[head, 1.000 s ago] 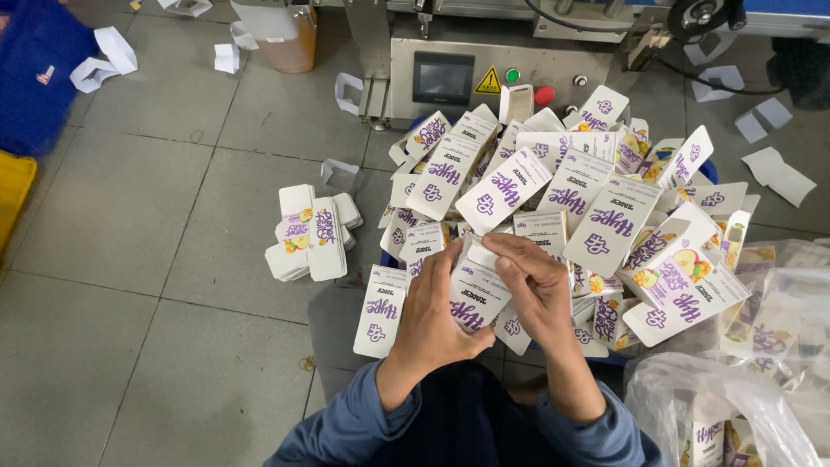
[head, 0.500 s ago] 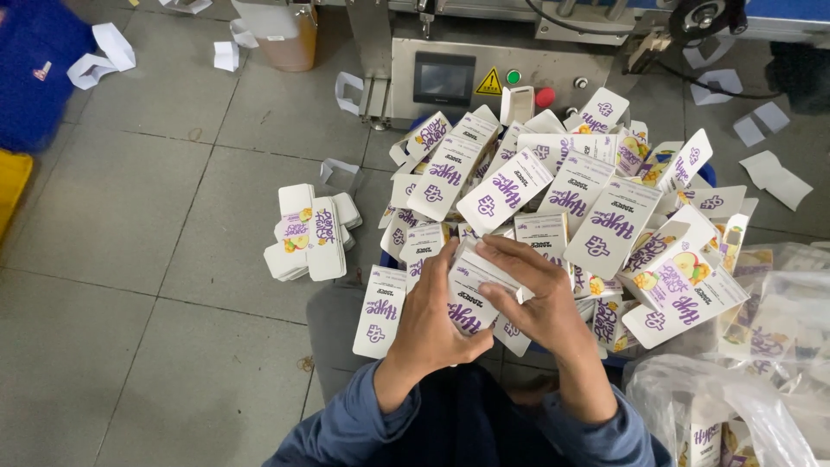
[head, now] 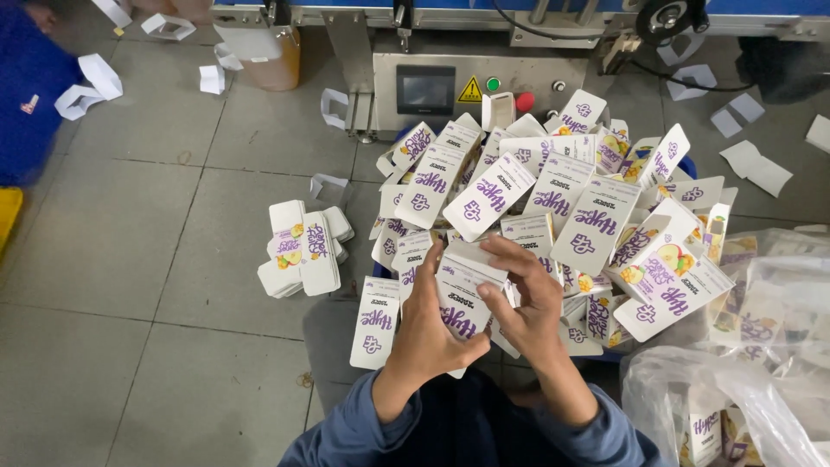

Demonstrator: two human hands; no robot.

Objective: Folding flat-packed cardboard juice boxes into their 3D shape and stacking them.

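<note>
Flat white-and-purple cartons, machine panel behind.

Heap of flattened cartons (head: 553, 195), white with purple lettering and some fruit pictures, fills centre-right; one carton (head: 462, 298) sits between left hand (head: 428, 333) and right hand (head: 527, 303). Small stack of cartons (head: 303, 249) lies apart on the floor, left. Dark rectangular screen (head: 425, 89) on the grey machine, yellow triangular warning sign (head: 471, 90) just beside it. Clear bag of cartons (head: 718, 415) lower right.

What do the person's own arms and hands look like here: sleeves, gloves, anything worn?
Both hands are bare: the left hand and the right hand show no gloves, and no rings or watch can be seen. Both forearms wear slate-blue long sleeves, pushed up a little above the wrists and creased, with no markings visible.
</note>
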